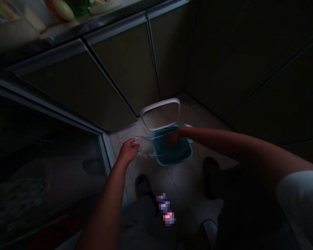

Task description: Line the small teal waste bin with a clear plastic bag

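Note:
My left hand point(129, 151) pinches the edge of a clear plastic bag point(145, 147), held out to the left of a blue bin point(172, 161). The see-through film stretches from my fingers across to the bin. Over the bin's opening, my right hand point(175, 136) reaches in from the right with its fingers blurred and dark, so I cannot make out their shape. A white rim ring point(160, 102) stands raised behind the bin. More clear plastic shows beyond my right wrist.
Cabinet doors point(125, 66) line the back and right. A counter point(78, 26) with food runs along the upper left. A glass-panelled frame point(106, 149) stands at left. Dark shoes point(143, 185) rest on the tiled floor point(177, 177), near a pixelated patch.

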Motion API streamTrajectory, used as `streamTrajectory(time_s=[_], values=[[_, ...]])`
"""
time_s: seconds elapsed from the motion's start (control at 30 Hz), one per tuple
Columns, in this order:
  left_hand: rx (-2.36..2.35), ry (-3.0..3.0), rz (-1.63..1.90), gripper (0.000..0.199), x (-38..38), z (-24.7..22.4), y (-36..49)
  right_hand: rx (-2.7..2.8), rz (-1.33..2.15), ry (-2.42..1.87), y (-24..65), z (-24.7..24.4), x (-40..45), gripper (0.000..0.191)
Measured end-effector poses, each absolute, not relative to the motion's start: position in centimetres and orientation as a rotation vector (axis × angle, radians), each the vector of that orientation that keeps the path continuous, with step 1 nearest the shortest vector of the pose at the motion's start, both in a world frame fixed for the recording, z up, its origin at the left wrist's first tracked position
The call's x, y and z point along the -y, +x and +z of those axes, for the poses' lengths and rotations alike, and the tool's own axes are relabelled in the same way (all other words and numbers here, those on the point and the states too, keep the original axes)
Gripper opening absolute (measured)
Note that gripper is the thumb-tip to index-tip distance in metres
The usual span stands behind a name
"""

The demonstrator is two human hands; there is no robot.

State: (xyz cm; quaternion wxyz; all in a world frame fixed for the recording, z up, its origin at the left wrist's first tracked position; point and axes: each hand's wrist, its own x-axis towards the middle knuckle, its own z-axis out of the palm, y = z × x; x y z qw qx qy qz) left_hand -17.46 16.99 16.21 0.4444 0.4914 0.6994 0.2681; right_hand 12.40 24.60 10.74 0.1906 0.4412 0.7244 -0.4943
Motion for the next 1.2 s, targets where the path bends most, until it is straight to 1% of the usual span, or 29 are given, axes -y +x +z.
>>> streamTrajectory(time_s=[0.07,0.1,0.2,0.27,0.33,0.37,0.4,0.47,0.53,0.57,0.67,0.77,0.87,1.0,1.13,1.2], values=[[-1.767,1.238,0.622,0.047,-17.1,16.0,-18.0,-1.969,-1.348,1.357,14.7,13.0,-25.3,0.032],[-1.794,1.246,0.599,0.046,-17.1,15.9,-18.2,-1.975,-1.260,1.471,16.2,14.2,-25.4,0.032],[-1.974,1.360,0.553,0.042,-16.6,16.0,-18.3,-2.020,-0.819,1.813,20.9,17.7,-24.0,0.032],[-2.155,1.576,0.578,0.047,-15.9,16.6,-17.9,-2.034,-0.562,1.892,23.1,19.3,-21.9,0.034],[-2.257,1.906,0.636,0.052,-15.1,17.5,-17.0,-2.089,-0.423,1.904,24.2,20.2,-19.4,0.040],[-2.218,2.101,0.642,0.050,-14.8,18.1,-16.3,-2.143,-0.384,1.896,24.4,20.3,-18.1,0.042],[-2.101,2.299,0.606,0.045,-14.5,18.5,-15.4,-2.212,-0.378,1.878,24.4,20.3,-16.9,0.042],[-1.703,2.618,0.410,0.037,-14.1,19.0,-13.6,-2.357,-0.464,1.819,24.0,19.8,-14.9,0.040],[-1.342,2.752,0.149,0.036,-14.0,18.7,-12.1,-2.478,-0.607,1.716,23.3,18.9,-13.7,0.037],[-1.248,2.764,0.037,0.036,-13.9,18.2,-11.6,-2.513,-0.674,1.664,23.0,18.2,-13.3,0.036],[-1.265,2.696,-0.162,0.034,-14.0,16.2,-11.6,-2.508,-0.748,1.605,22.1,16.0,-13.2,0.041],[-1.356,2.612,-0.263,0.034,-14.6,14.2,-13.0,-2.444,-0.701,1.590,21.8,13.8,-13.7,0.051],[-1.396,2.540,-0.340,0.036,-15.2,12.8,-14.5,-2.397,-0.625,1.528,22.0,11.9,-14.3,0.053],[-1.482,2.440,-0.381,0.033,-15.4,11.7,-15.3,-2.382,-0.517,1.490,22.1,10.3,-15.0,0.048],[-1.488,2.413,-0.361,0.023,-15.1,11.1,-15.3,-2.383,-0.461,1.462,21.3,9.7,-15.6,0.032],[-1.460,2.432,-0.343,0.018,-14.9,11.1,-15.3,-2.383,-0.465,1.438,21.0,9.9,-15.8,0.029]])
